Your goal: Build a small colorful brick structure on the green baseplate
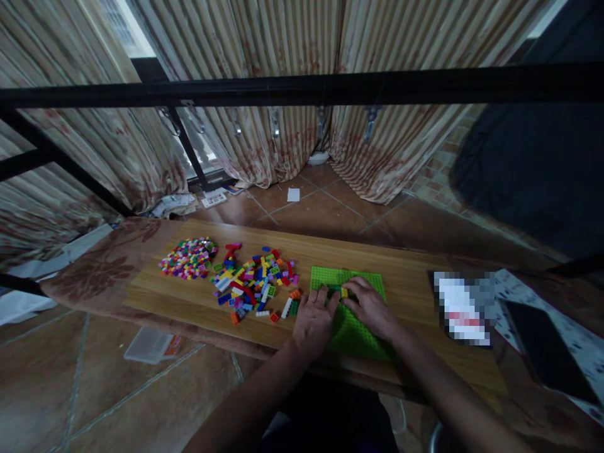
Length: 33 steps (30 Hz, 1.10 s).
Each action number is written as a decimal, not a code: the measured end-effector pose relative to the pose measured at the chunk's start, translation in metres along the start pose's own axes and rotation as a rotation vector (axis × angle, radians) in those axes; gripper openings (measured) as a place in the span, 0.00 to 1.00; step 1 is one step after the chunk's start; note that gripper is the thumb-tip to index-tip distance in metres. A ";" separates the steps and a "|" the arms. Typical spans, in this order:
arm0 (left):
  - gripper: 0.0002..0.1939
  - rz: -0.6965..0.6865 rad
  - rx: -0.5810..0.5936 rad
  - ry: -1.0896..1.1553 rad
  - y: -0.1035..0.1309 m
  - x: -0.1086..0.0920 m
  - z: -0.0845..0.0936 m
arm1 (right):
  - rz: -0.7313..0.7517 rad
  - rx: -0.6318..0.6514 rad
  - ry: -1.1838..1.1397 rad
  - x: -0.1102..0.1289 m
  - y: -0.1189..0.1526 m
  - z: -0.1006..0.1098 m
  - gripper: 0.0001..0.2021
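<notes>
A bright green studded baseplate (355,340) lies on the wooden board in front of me. My right hand (372,309) is closed in a pinch on a small yellow brick (344,293) over the plate's upper middle. Dark green bricks (334,289) sit on the plate just left of it, partly covered by fingers. Over the plate's left edge rests my left hand (315,319), fingers slightly bent and apart, the index tip close to the dark green bricks. A white brick (286,307) and a green brick (294,307) lie beside the left hand.
On the wooden board (406,277) are a loose pile of mixed bricks (255,277) and a heap of tiny pieces (187,258) farther left. A black phone (547,346) lies at the right. A black metal bar (292,91) crosses ahead. A clear plastic box (147,345) is on the floor.
</notes>
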<state>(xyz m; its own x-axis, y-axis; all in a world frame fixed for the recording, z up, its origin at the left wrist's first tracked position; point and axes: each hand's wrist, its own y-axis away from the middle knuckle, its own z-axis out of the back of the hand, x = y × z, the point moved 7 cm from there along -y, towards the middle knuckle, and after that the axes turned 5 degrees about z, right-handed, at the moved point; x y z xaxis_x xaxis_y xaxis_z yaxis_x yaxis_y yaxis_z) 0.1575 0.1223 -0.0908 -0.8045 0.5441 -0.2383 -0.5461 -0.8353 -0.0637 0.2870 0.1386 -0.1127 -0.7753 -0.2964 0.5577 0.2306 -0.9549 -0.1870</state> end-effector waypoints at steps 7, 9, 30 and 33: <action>0.25 -0.013 0.048 -0.043 -0.002 0.004 -0.003 | 0.024 0.014 -0.013 0.001 0.001 -0.001 0.09; 0.26 -0.019 0.051 -0.041 -0.003 0.006 -0.004 | 0.015 0.015 -0.020 0.001 0.001 0.000 0.09; 0.25 0.057 -0.026 0.263 -0.007 0.022 0.001 | -0.201 -0.180 -0.189 -0.019 0.014 0.025 0.18; 0.25 0.051 -0.023 0.230 -0.008 0.020 0.000 | -0.174 -0.132 -0.118 -0.021 0.021 0.025 0.17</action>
<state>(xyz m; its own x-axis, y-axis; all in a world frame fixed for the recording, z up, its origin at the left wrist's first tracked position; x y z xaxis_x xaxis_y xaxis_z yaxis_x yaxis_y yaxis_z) 0.1457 0.1394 -0.0954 -0.7550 0.4708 -0.4565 -0.4981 -0.8644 -0.0677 0.3229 0.1246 -0.1085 -0.7205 -0.1353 0.6801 0.0148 -0.9835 -0.1800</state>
